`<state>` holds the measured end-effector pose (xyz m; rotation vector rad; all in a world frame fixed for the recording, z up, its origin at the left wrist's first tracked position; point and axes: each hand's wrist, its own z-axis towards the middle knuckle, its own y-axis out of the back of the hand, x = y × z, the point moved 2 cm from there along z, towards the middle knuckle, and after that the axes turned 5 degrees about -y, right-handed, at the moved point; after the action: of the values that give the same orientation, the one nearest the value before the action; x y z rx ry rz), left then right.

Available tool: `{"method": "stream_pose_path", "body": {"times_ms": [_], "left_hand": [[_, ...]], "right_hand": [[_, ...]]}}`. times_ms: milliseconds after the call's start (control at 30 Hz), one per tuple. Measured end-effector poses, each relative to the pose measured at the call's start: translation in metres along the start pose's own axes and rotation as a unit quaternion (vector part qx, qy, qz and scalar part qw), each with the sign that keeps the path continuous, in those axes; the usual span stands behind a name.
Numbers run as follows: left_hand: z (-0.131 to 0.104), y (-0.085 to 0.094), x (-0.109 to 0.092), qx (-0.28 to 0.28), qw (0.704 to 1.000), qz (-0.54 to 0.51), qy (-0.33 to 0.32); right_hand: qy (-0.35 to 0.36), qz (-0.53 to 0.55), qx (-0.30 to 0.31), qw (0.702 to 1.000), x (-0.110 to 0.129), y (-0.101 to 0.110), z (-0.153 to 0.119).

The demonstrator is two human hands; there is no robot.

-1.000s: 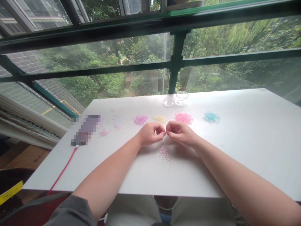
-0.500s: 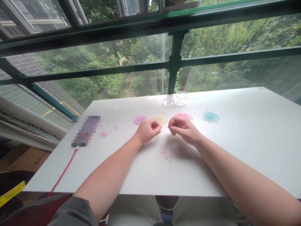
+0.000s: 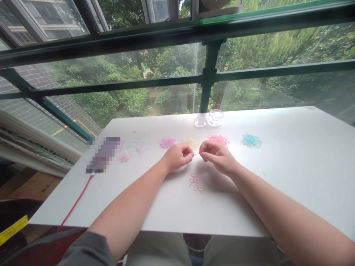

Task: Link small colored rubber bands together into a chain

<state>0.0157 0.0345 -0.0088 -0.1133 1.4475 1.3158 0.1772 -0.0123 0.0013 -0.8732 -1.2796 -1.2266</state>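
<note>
The right hand (image 3: 217, 157) partly blocks the pink pile (image 3: 220, 139), jar (image 3: 215, 119) beyond.

Head camera looks forward and down across table (image 3: 291, 166) toward window (image 3: 166, 55)

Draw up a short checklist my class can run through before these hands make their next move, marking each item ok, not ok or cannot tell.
1. Left hand and right hand in view: ok, both over the table.
2. Thin strand held: ok, it spans the gap between the hands.
3. Strand's colour: cannot tell, too fine.
4. Teal pile apart from pink pile: ok, bare table shows between.
5. Clear lid on clear jar: not ok, it lies beside it.
</note>
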Motion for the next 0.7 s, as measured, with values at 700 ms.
{"method": "stream_pose_path", "body": {"times_ms": [700], "left_hand": [[-0.002,-0.001,-0.004,-0.011,1.000,0.008,-0.022]], "right_hand": [[0.003,-0.247,0.014,0.969,-0.006,-0.004,-0.003]]}}
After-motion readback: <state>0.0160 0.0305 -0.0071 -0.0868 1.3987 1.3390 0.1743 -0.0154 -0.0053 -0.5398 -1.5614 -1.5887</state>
